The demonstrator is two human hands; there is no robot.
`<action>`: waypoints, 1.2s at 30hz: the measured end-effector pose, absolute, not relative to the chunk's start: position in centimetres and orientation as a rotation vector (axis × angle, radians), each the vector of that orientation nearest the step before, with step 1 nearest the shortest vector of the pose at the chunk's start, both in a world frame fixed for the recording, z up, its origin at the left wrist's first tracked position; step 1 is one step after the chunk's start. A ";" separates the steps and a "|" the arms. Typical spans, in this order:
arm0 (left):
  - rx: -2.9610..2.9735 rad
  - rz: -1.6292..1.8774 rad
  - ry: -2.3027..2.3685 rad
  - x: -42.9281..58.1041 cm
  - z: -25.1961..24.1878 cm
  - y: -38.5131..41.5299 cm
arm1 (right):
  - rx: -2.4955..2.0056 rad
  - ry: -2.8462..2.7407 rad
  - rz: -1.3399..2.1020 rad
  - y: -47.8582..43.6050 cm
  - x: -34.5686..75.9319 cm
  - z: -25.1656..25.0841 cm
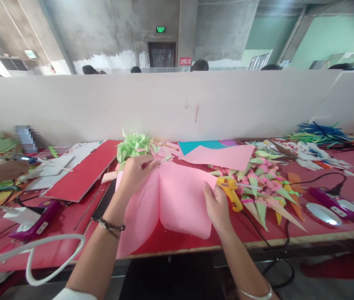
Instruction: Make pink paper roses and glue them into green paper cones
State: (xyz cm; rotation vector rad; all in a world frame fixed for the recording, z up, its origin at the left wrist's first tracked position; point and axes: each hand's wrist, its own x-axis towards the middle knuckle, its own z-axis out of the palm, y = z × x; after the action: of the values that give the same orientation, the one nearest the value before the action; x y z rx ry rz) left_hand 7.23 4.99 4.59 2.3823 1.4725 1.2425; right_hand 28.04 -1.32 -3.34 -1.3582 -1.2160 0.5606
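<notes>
A large pink paper sheet [183, 200] spreads before me, with a line down its middle that opens into a gap at the bottom; whether it is a fold or a tear I cannot tell. At the sheet's top, near that line, the fingers of my left hand [138, 173] are pinched together on the paper. My right hand [217, 206] grips its right edge, thumb on top. Just beyond that hand lies a yellow glue gun [231, 193], beside a pile of green and pink paper cones [258, 179].
Behind are light green paper scraps [133, 146], another pink sheet [217, 156] and a blue sheet [200, 146]. A red board [85, 171] lies left. Purple power strips [336, 202] sit on both sides. A white cable [55, 237] loops at front left. A white partition [117, 104] stands behind.
</notes>
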 end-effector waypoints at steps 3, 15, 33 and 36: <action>2.286 1.259 1.587 5.6 4.6 4.4 | -1.377 -1.158 0.573 -1.4 28.3 -3.4; 1.886 1.374 1.801 -0.5 2.8 1.6 | -1.433 -1.179 0.233 -1.0 28.9 -3.3; 0.701 1.437 1.334 2.9 -6.6 -5.5 | -1.395 -1.244 0.912 -4.1 29.3 -5.8; 0.767 1.382 1.443 4.0 -6.4 -5.5 | -1.441 -1.211 0.710 -3.7 28.9 -6.2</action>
State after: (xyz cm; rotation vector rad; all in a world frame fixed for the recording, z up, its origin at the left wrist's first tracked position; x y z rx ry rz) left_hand 4.04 -5.46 -6.40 0.7670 1.4428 1.3815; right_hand 28.92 -3.75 -6.22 -1.4407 -1.2106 0.7102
